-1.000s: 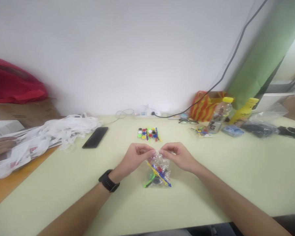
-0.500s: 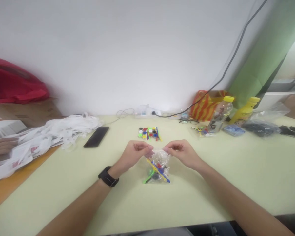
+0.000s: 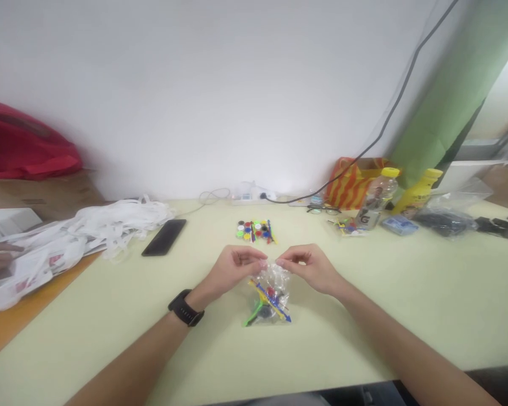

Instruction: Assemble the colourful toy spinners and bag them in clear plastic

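Note:
Both my hands pinch the top edge of a clear plastic bag [image 3: 275, 276], which hangs over the middle of the table. My left hand [image 3: 239, 267], with a black watch on the wrist, grips its left corner. The right corner is between the thumb and fingers of my right hand [image 3: 307, 266]. Through the film show small coloured plastic parts: a blue arrow-tipped stick [image 3: 277, 309], yellow and green sticks, and red and dark pieces. Beyond the bag lie several round coloured pieces and sticks [image 3: 257, 231], laid close together.
A black phone [image 3: 164, 237] and a heap of white straps [image 3: 118, 223] lie to the left, beside another person's hand [image 3: 0, 259]. At the right stand two bottles, one clear [image 3: 376, 197] and one yellow [image 3: 419, 192], near more coloured parts [image 3: 347, 226] and glasses [image 3: 324, 210].
The bag hangs slightly lower in the view. My left fingers have straightened a little at its top edge, and both hands still hold it. The other person's hand has shifted.

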Action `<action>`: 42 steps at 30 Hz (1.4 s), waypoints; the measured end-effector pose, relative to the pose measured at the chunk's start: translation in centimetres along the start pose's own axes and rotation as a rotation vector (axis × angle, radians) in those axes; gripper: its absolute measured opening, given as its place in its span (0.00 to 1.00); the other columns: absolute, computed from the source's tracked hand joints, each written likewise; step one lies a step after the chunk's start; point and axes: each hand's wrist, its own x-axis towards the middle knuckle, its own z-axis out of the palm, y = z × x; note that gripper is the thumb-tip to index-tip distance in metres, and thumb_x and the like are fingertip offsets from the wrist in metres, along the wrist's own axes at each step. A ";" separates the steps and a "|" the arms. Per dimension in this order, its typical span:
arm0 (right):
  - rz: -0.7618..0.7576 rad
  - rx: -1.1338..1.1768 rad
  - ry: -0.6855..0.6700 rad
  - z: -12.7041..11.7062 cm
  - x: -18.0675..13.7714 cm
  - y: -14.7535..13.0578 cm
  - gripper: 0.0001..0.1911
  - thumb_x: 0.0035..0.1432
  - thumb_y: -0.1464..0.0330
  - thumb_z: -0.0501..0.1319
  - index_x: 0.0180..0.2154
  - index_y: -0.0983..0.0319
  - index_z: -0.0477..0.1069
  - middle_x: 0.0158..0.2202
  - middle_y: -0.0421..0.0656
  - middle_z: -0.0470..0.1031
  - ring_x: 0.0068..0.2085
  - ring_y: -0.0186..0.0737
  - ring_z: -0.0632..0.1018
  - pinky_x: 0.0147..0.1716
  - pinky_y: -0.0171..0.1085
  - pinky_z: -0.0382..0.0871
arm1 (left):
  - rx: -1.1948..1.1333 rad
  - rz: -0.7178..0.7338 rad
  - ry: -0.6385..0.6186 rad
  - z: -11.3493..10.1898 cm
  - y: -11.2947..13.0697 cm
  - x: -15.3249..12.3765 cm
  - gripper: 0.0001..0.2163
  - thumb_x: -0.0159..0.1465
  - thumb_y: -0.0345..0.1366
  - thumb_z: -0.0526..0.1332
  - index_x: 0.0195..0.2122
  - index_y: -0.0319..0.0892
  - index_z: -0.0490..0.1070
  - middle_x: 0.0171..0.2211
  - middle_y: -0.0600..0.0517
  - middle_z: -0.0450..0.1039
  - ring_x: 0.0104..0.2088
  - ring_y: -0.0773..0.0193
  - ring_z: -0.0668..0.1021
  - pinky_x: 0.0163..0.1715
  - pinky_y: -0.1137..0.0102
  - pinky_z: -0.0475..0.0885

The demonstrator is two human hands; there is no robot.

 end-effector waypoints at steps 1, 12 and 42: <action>-0.002 0.000 -0.003 0.2 0.0 0.0 0.17 0.61 0.53 0.67 0.33 0.61 0.83 0.32 0.45 0.82 0.32 0.41 0.76 0.31 0.38 0.69 | 0.000 -0.002 -0.005 0.1 0.0 0.0 0.12 0.60 0.42 0.74 0.39 0.38 0.83 0.33 0.46 0.83 0.31 0.62 0.82 0.34 0.70 0.78; 0.105 0.301 0.052 0.8 0.0 0.6 0.13 0.53 0.58 0.73 0.35 0.61 0.84 0.28 0.42 0.78 0.30 0.37 0.73 0.31 0.37 0.68 | 0.040 0.027 -0.012 -0.8 -0.2 0.2 0.10 0.61 0.40 0.73 0.38 0.38 0.83 0.32 0.47 0.82 0.32 0.63 0.82 0.35 0.71 0.78; -0.004 0.514 0.155 0.7 -0.1 1.4 0.08 0.57 0.70 0.66 0.36 0.58 0.86 0.28 0.43 0.76 0.29 0.35 0.69 0.30 0.37 0.63 | -0.161 0.097 0.121 -1.2 -0.2 0.2 0.02 0.58 0.31 0.72 0.32 0.39 0.84 0.29 0.47 0.81 0.31 0.62 0.80 0.35 0.69 0.75</action>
